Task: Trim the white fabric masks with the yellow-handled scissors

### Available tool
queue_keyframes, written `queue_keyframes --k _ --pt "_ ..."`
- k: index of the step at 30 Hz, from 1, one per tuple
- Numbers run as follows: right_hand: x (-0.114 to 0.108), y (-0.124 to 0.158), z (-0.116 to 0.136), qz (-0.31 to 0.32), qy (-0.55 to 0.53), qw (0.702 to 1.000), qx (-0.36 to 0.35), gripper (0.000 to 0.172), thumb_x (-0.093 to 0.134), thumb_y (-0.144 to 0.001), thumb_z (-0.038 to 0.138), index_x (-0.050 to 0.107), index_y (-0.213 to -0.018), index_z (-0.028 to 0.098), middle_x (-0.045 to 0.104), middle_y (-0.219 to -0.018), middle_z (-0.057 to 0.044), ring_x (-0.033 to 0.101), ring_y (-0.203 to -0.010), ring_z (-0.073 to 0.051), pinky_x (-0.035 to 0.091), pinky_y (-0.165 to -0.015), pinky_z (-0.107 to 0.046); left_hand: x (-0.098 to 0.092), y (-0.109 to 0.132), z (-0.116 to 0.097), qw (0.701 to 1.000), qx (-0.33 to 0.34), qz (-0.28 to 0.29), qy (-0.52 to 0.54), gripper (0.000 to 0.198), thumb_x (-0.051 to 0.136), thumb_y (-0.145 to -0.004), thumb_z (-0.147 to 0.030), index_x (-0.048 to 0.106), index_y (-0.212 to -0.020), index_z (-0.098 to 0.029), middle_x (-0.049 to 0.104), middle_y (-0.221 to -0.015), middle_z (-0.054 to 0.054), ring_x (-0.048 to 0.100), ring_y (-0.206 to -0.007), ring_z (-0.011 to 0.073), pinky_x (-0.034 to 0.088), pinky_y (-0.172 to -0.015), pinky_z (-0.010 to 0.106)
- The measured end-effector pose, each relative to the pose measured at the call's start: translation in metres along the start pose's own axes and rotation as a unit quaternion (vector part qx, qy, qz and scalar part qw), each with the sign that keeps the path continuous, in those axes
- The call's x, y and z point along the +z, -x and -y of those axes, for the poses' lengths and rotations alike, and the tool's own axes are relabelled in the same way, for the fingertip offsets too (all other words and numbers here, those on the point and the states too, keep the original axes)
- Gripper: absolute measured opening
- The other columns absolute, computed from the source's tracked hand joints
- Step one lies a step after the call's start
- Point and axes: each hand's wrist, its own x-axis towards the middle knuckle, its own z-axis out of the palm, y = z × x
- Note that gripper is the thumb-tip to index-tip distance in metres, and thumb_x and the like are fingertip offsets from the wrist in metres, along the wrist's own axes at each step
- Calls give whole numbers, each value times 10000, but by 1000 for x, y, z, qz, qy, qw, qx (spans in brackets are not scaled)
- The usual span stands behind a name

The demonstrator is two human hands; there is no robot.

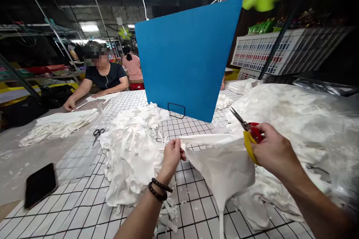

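"What's in hand?"
"My left fingers [177,145] pinch the white cloth [221,164], right of centre; my right fingers [266,128] grip scissors [248,145]. Whether those hold cloth too, I can't tell."
"Any room?"
"I see bare tabletop [81,209] at lower left, between phone [41,185] and white pile [131,168]. The blue board [187,63] walls off upper centre."

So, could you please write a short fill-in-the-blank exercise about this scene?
1. The right hand holds ____ with red and yellow handles.
2. The left hand pinches fabric whose colour is ____.
3. The large upright board is coloured ____.
4. A black-screened ____ lies on the table.

Missing words: scissors; white; blue; phone.
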Motion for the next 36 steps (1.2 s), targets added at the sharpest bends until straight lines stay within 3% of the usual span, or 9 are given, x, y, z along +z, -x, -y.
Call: queue_keyframes --k 3,7,11,17,23,25,28,31,36 --pt "18 -1 8 91 -115 989 -10 274 702 -681 329 608 -910 213 700 -850 -59 654 -678 -214 497 -562 -303 5 -9 2 997 -32 -33 62 294 368 -947 -436 468 -980 -162 635 -833 76 627 -554 127 543 -575 283" --pt "46 -6 -5 299 -303 905 -12 320 795 -637 322 589 -854 208 689 -1083 -72 674 -923 -220 548 -792 -317 16 -1 15 992 -59 -77 85 421 416 -935 -323 301 -1307 -162 502 -1301 223 665 -933 194 537 -790 340" --pt "65 -16 -49 279 -237 930 38 331 797 -632 278 583 -873 201 694 -1074 -77 680 -914 -228 547 -759 -310 18 32 26 994 -47 -77 57 596 558 -861 -327 299 -1384 -203 302 -1488 179 540 -1141 250 469 -909 365" --pt "99 -15 -90 291 -100 951 46 225 759 -632 209 602 -792 192 718 -778 -38 673 -720 -214 476 -586 -259 21 59 33 975 88 7 -205 627 698 -733 -402 517 -1288 -173 583 -1184 151 493 -1111 335 352 -965 459" --pt "148 -1 -77 320 -80 944 15 225 715 -653 183 598 -845 189 707 -823 -40 655 -761 -211 449 -622 -256 24 61 32 960 92 41 -261 121 595 -731 -198 676 -814 -165 613 -727 69 559 -800 267 399 -802 397" --pt "155 -4 -75 326 -77 942 8 213 680 -680 178 589 -872 188 702 -853 -47 647 -801 -216 443 -643 -260 16 71 28 981 73 47 -176 161 589 -725 -188 666 -866 -169 639 -795 63 571 -780 227 428 -755 337" --pt "151 -10 -79 360 -83 929 4 185 663 -699 195 581 -864 185 697 -853 -55 635 -791 -214 438 -626 -262 -1 91 22 985 -36 53 161 313 601 -677 -161 672 -982 -163 696 -912 71 612 -867 218 464 -786 305" --pt "137 -12 -82 428 -111 897 7 185 673 -684 186 590 -849 180 707 -869 -54 638 -748 -190 450 -600 -250 -21 105 20 885 -130 11 447 368 569 -611 -91 706 -948 -145 729 -966 76 640 -970 230 480 -861 310" --pt "120 9 -78 515 -167 841 15 287 682 -642 137 598 -913 180 699 -1026 -65 662 -804 -174 487 -635 -242 -47 110 32 775 -178 17 606 492 499 -652 -60 699 -1091 -160 765 -939 64 692 -953 230 487 -929 339"
